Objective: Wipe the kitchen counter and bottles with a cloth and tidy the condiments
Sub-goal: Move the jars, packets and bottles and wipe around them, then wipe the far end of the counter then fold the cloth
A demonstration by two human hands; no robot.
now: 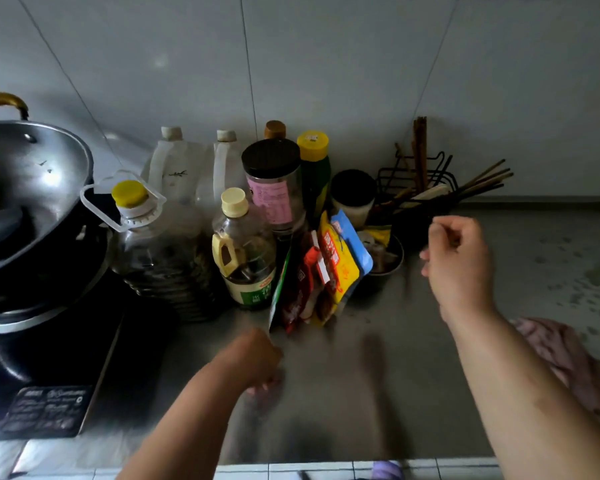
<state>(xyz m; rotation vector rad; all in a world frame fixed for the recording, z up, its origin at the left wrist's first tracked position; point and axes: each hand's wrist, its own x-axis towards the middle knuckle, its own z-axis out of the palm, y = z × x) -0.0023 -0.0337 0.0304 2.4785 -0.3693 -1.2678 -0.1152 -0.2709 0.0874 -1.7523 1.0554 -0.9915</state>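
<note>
Bottles crowd the back of the steel counter (343,393): a large oil jug (160,251) with a yellow cap, a smaller bottle (245,258) with a cream cap, a jar (274,188) with a pink label and dark lid, and a green bottle (314,168) with a yellow cap. Seasoning packets (326,268) lean upright in front of them. My left hand (257,358) is curled just below the packets, empty as far as I can see. My right hand (459,261) hovers loosely closed to the right of the packets, holding nothing. A pink cloth (568,362) lies on the counter beneath my right forearm.
A metal wok (25,188) sits on a black induction cooker (49,375) at the left. Two white pouch bottles (194,164) stand against the tiled wall. A black wire rack with chopsticks (440,185) is at the back right, a small bowl (387,261) before it. Water spots mark the counter's right side.
</note>
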